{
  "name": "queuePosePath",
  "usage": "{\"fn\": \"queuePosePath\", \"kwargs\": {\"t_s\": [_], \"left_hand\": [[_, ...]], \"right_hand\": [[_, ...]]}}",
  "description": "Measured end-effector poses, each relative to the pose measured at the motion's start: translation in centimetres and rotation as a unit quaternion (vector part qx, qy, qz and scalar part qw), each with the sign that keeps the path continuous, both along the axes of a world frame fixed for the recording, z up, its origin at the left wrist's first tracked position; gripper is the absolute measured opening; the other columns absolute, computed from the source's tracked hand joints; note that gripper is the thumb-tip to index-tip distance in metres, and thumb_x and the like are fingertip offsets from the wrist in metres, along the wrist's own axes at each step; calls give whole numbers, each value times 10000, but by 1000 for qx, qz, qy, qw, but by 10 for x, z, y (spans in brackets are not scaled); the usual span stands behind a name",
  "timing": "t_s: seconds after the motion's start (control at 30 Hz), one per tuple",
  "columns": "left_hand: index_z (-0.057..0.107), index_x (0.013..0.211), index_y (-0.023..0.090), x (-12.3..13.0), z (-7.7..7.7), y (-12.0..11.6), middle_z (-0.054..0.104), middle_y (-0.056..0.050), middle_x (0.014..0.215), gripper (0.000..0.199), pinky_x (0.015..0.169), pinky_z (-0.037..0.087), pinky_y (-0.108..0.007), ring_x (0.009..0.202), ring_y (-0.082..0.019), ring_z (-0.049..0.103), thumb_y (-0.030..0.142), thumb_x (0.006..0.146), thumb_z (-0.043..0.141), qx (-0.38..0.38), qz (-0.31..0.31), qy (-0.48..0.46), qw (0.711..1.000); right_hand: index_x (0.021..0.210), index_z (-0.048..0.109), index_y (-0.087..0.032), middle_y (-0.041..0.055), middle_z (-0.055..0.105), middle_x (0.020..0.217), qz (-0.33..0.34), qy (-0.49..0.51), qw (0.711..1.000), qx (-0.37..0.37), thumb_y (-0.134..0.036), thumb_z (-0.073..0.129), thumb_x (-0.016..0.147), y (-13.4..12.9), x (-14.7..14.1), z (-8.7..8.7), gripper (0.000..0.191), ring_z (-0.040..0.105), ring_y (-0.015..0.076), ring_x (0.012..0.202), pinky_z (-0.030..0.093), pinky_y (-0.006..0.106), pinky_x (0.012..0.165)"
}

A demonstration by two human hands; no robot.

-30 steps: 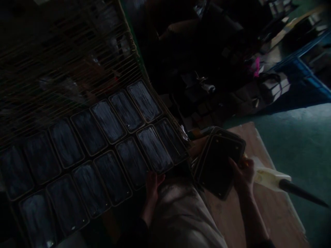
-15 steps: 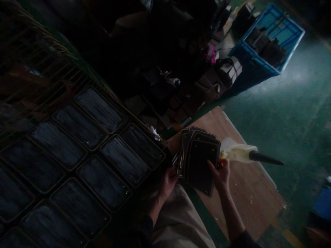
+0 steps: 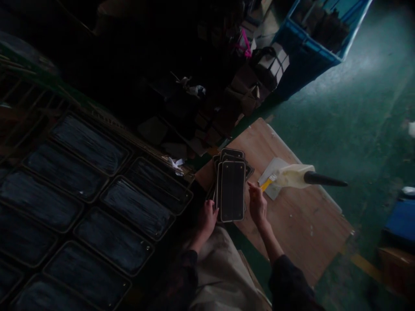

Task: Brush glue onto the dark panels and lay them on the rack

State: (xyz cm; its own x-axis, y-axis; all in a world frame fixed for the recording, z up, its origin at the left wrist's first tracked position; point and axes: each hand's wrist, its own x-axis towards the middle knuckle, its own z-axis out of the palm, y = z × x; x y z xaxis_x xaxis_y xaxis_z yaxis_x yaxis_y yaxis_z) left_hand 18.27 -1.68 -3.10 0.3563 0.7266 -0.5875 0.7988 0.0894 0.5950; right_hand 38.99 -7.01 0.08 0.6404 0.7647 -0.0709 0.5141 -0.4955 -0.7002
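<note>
Streaky panels (image 3: 138,207) sit further left on my feed now the view has swung right; left hand (image 3: 205,220) is at the left edge of the stack (image 3: 232,192), can't tell from here if it's gripping or just touching; stack's over the left side of the board (image 3: 301,224); right hand (image 3: 258,205) has come off the top and is closed round the yellow brush (image 3: 267,183) just beside it, so the top face is uncovered between both hands; pale bottle-ish thing (image 3: 295,175) lies right past the brush.
</note>
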Motion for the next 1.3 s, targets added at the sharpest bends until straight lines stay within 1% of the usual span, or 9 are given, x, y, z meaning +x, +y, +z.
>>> {"fn": "queuePosePath", "kwargs": {"t_s": [0.13, 0.23, 0.33, 0.53, 0.7, 0.9, 1.07, 1.17, 1.3], "left_hand": [[587, 893, 190, 5, 1, -13, 648, -48, 769, 127, 681, 405, -265, 757, -195, 646, 295, 844, 637, -88, -41, 8, 995], [593, 863, 179, 11, -2, -21, 675, -77, 801, 168, 681, 397, -262, 787, -208, 658, 308, 809, 685, -100, -37, 33, 994], [602, 885, 168, 16, -2, -23, 690, -99, 844, 168, 669, 396, -261, 807, -215, 664, 298, 814, 680, -99, -32, 66, 992], [620, 801, 168, 19, 0, -24, 691, -89, 774, 115, 632, 380, -262, 754, -207, 661, 273, 827, 658, -116, -29, 81, 990], [608, 759, 171, 17, -12, -37, 675, -61, 716, 127, 637, 396, -252, 728, -189, 658, 267, 799, 682, -131, -14, 74, 989], [542, 758, 182, 7, -35, -46, 600, 22, 582, 164, 513, 427, -223, 501, -139, 613, 290, 806, 655, -199, 165, -17, 966], [501, 766, 187, -12, -41, -33, 590, 29, 592, 222, 425, 433, -205, 464, -140, 620, 349, 797, 649, -238, 223, -102, 940], [477, 743, 193, -16, -40, -30, 566, 45, 586, 251, 429, 458, -209, 454, -121, 592, 348, 770, 673, -236, 242, -126, 933], [480, 771, 198, -15, -38, -28, 588, 40, 632, 311, 471, 487, -221, 511, -117, 594, 370, 701, 730, -267, 259, -183, 910]], "right_hand": [[1245, 581, -261, 66, 691, 1064, 101, 37, 993, -48, -320, 436, 958, -22, 0, 25, 327, 669, 224, 912, 519, 347, 770], [1239, 604, -266, 67, 687, 1080, 142, 28, 987, -65, -314, 438, 960, -31, 5, 29, 328, 658, 229, 930, 511, 353, 789], [1233, 593, -252, 76, 680, 1096, 101, 2, 993, -66, -308, 428, 960, -35, 5, 14, 324, 649, 228, 930, 500, 357, 812], [1084, 562, -217, 103, 520, 1373, 12, 0, 995, -102, -292, 312, 962, -52, -26, -44, 288, 592, 219, 1019, 480, 345, 789], [1042, 524, -227, 85, 468, 1411, -41, 11, 992, -118, -309, 327, 938, -67, -52, -57, 237, 577, 204, 1014, 481, 321, 764], [1084, 520, -220, 116, 530, 1326, -56, 20, 994, -94, -286, 313, 944, -60, -72, -46, 258, 555, 241, 1116, 487, 374, 845], [1152, 554, -228, 108, 571, 1284, 3, 10, 994, -104, -247, 345, 929, -63, -67, -32, 306, 578, 260, 1067, 486, 428, 874], [1221, 583, -260, 82, 639, 1169, 45, -4, 995, -91, -248, 371, 936, -64, -46, -10, 355, 615, 253, 986, 496, 407, 851], [1320, 572, -316, 40, 668, 993, 126, 10, 988, -93, -291, 403, 970, -52, -24, 32, 390, 650, 210, 835, 510, 310, 728]]}}
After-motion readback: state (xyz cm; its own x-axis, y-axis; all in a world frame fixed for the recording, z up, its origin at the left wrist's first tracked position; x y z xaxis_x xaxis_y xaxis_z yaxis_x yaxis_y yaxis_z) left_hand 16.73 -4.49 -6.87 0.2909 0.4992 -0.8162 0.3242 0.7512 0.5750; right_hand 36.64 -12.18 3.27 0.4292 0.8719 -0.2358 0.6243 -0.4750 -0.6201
